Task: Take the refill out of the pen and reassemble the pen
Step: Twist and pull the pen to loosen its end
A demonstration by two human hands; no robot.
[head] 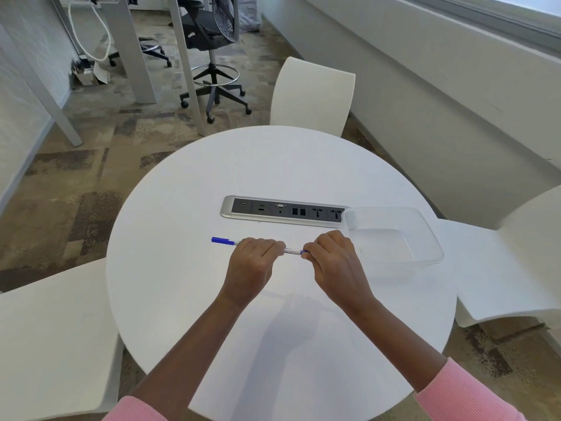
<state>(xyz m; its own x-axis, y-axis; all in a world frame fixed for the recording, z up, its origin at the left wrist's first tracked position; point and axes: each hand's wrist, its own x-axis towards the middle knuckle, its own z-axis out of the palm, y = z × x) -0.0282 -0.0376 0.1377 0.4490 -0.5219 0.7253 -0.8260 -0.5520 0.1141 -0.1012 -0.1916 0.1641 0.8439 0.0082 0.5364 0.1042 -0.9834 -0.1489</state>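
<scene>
A slim white pen (292, 251) with a blue cap lies level, held just above the round white table (188, 208). My left hand (252, 262) is closed around the barrel's middle, and the blue cap sticks out past it to the left. My right hand (332, 259) pinches the pen's right end, where a bit of blue shows at the fingertips. A short stretch of white barrel is visible between the two hands. The refill is hidden inside the pen.
A clear plastic tub (400, 238) stands right of my hands. A grey socket strip (282, 211) is set into the table behind them. White chairs (312, 95) surround the table, and a black office chair (209, 34) stands further back.
</scene>
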